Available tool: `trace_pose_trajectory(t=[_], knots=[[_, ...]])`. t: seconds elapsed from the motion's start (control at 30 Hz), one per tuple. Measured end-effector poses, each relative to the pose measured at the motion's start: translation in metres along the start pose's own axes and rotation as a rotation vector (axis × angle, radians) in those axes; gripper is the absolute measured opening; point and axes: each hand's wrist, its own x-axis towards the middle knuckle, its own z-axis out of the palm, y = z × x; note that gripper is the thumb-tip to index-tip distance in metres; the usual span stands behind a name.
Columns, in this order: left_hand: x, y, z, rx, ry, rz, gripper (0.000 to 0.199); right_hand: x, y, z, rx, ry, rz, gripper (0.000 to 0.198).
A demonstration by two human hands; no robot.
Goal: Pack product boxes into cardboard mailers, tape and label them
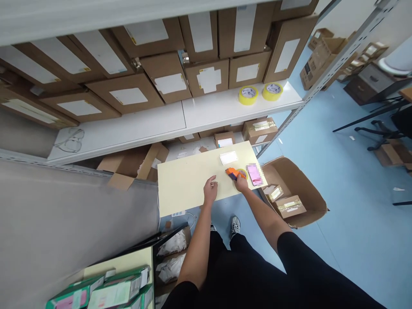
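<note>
My right hand [241,183] is closed around an orange tape dispenser [232,172] at the right part of a pale yellow board-like tabletop [180,180]. A yellow tape roll [243,173] shows on the dispenser, partly behind the hand. My left hand [210,192] is over the front of the tabletop, its fingers loosely bent and apart, with nothing visible in them. Beyond the dispenser lies a white rectangular stack of paper or labels [228,157]. A pink phone-like object [254,174], partly pixelated, is just right of my right hand.
A metal shelf [154,124] with several labelled cartons [207,78] rises behind the tabletop. Two yellow tape rolls [247,95] sit on it. At the right an open carton [302,184] holds small taped boxes [291,207]. Green packages [119,287] lie at lower left.
</note>
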Motion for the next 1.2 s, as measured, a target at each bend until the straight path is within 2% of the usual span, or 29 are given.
trace_pose_trajectory(t=[0.1, 0.13, 0.23, 0.37, 0.47, 0.6, 0.73, 0.87, 1.0, 1.2], knots=[[0.009, 0.019, -0.010, -0.016, -0.001, 0.017, 0.037, -0.010, -0.007, -0.017, 0.168, 0.047, 0.089, 0.051], [0.013, 0.027, -0.014, -0.025, -0.003, 0.030, 0.037, -0.013, -0.012, -0.024, 0.221, 0.077, 0.078, 0.052], [0.027, 0.057, -0.027, -0.049, -0.013, 0.090, 0.034, -0.021, -0.039, -0.053, 0.329, 0.195, -0.034, 0.055], [0.047, 0.111, -0.052, -0.081, -0.022, 0.184, 0.030, -0.041, -0.093, -0.101, 0.383, 0.343, -0.163, 0.053], [0.058, 0.162, -0.080, -0.129, -0.043, 0.290, 0.031, -0.064, -0.133, -0.137, 0.407, 0.459, -0.365, 0.047], [0.056, 0.227, -0.124, -0.109, -0.178, 0.554, 0.031, -0.091, -0.172, -0.174, 0.394, 0.590, -0.694, 0.044], [0.037, 0.271, -0.161, 0.022, -0.363, 0.790, 0.028, -0.105, -0.200, -0.195, 0.437, 0.616, -0.777, 0.050], [0.021, 0.292, -0.184, 0.136, -0.418, 0.859, 0.027, -0.113, -0.220, -0.202, 0.469, 0.554, -0.787, 0.050], [0.016, 0.298, -0.201, 0.216, -0.475, 0.879, 0.017, -0.116, -0.234, -0.197, 0.468, 0.519, -0.818, 0.046], [0.007, 0.294, -0.209, 0.228, -0.419, 0.907, 0.020, -0.108, -0.240, -0.182, 0.431, 0.491, -0.829, 0.041]])
